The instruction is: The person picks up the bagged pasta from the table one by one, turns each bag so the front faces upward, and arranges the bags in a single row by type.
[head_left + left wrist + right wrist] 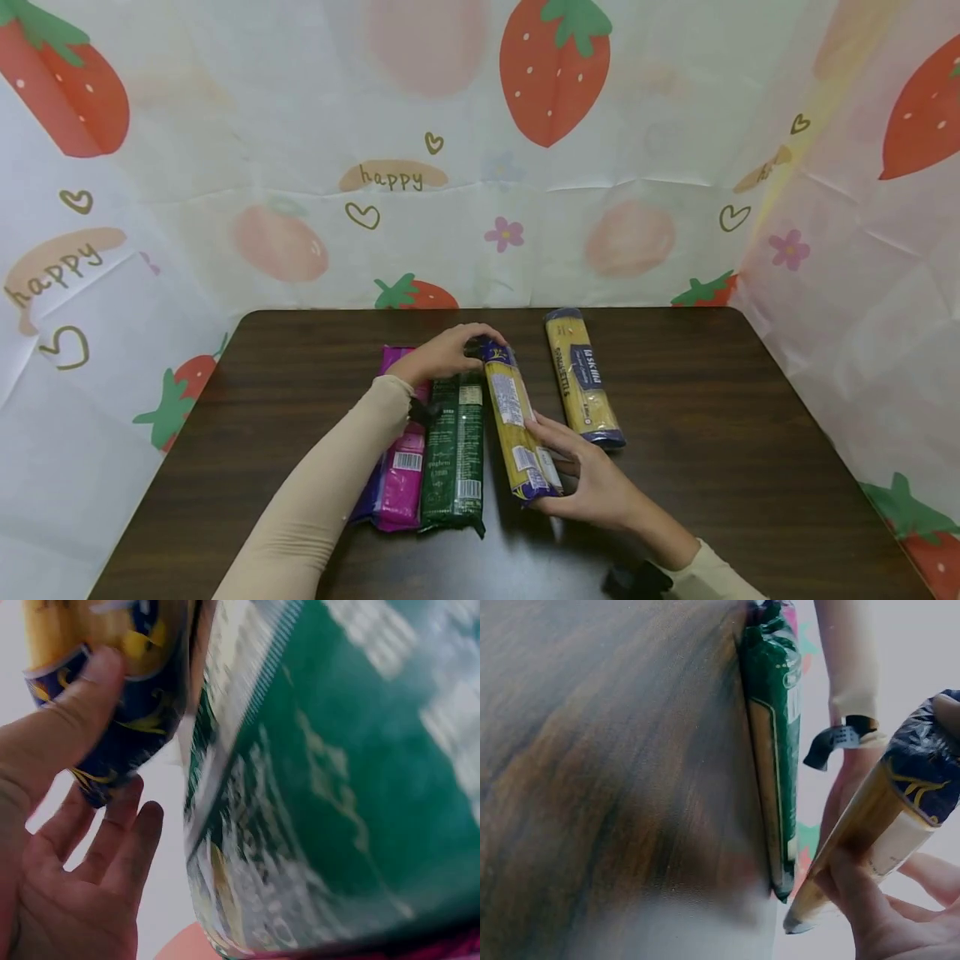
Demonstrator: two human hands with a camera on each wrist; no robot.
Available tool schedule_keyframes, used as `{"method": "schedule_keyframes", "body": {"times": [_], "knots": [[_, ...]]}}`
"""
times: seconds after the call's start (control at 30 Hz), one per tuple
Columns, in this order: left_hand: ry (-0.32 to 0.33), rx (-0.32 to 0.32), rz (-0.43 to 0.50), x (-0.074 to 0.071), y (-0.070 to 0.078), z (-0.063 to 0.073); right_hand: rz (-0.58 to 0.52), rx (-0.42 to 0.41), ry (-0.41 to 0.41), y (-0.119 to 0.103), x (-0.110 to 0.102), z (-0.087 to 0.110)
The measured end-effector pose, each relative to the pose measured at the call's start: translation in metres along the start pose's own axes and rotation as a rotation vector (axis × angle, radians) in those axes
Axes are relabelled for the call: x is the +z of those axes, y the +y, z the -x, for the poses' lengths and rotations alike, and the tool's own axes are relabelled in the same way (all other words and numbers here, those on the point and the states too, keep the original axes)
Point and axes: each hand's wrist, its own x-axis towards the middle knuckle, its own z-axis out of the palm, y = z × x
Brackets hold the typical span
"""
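Observation:
A yellow pasta packet with dark blue ends (507, 417) is held between both hands, just right of a green spaghetti packet (453, 454). My left hand (442, 354) reaches over the green packet and pinches the far end, with the thumb on the dark blue wrapper (124, 724) in the left wrist view. My right hand (592, 483) grips the near end from the right side. In the right wrist view the held packet (881, 825) appears raised off the tabletop and tilted.
A pink packet (401, 487) lies left of the green one, with a blue-purple packet (366, 502) partly under my left arm. Another spaghetti packet (583, 379) lies behind my right hand. All are on a dark wooden table (712, 400) before a strawberry-printed cloth (555, 217).

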Motion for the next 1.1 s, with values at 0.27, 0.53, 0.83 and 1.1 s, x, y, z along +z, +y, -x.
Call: {"method": "schedule_keyframes", "body": {"times": [0.27,0.53,0.83,1.1], "knots": [[0.027,0.068,0.096,-0.001,-0.007,0.003,-0.29,-0.089,-0.008,0.002,-0.003,-0.002],[0.064,0.021,0.308,0.002,-0.009,0.006,-0.37,-0.105,0.013,0.002,-0.002,-0.002],[0.098,-0.107,0.429,0.009,-0.007,0.008,-0.412,-0.163,0.056,0.001,0.001,-0.004],[0.073,-0.113,0.507,0.01,-0.005,0.011,-0.472,-0.191,0.07,0.0,0.005,-0.007]]}}
